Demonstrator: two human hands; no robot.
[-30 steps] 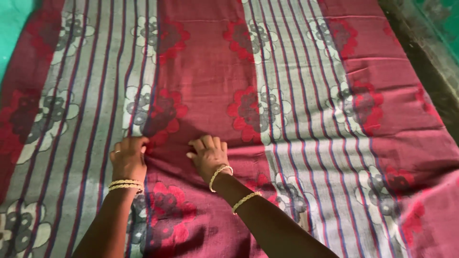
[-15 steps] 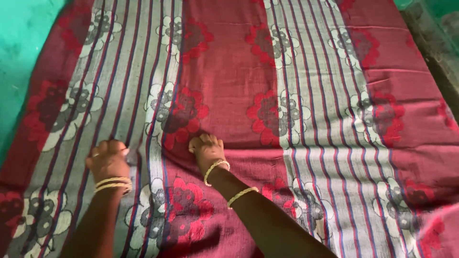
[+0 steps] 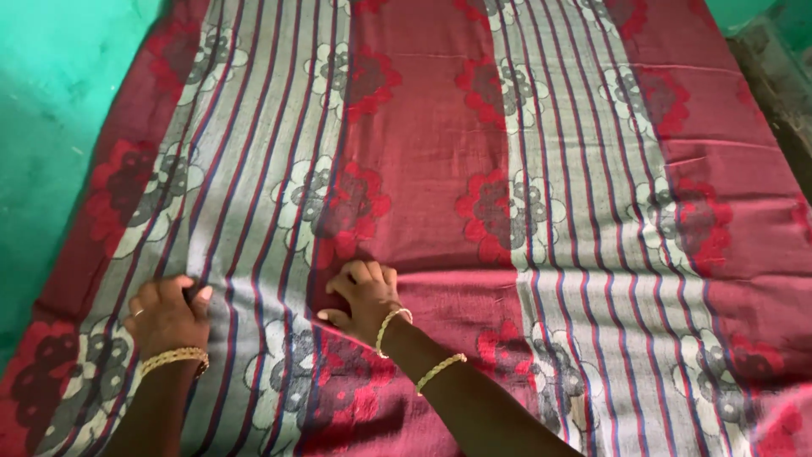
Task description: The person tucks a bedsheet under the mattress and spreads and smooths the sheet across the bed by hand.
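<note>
The work in hand looked like smoothing or folding a large cloth (image 3: 440,169), maroon with grey striped bands and flower prints, which lay spread flat over most of the view, its left border meeting a green floor (image 3: 59,127). A crease line ran across the cloth at about the height of both hands, and the strip of cloth nearer the person seemed to be a folded-over layer, though the view did not settle that. The left hand (image 3: 165,317) rested on the grey striped band near the cloth's left border, fingers curled down with a pinch of fabric apparently caught at the thumb. The right hand (image 3: 364,296) sat at the crease near the cloth's middle, knuckles bent, its grip narrow and bunched on the fold edge; whether it truly held fabric or only pressed it I could not tell. By my judgement, the next move called for both hands to keep the fold edge straight and taut between them.
</note>
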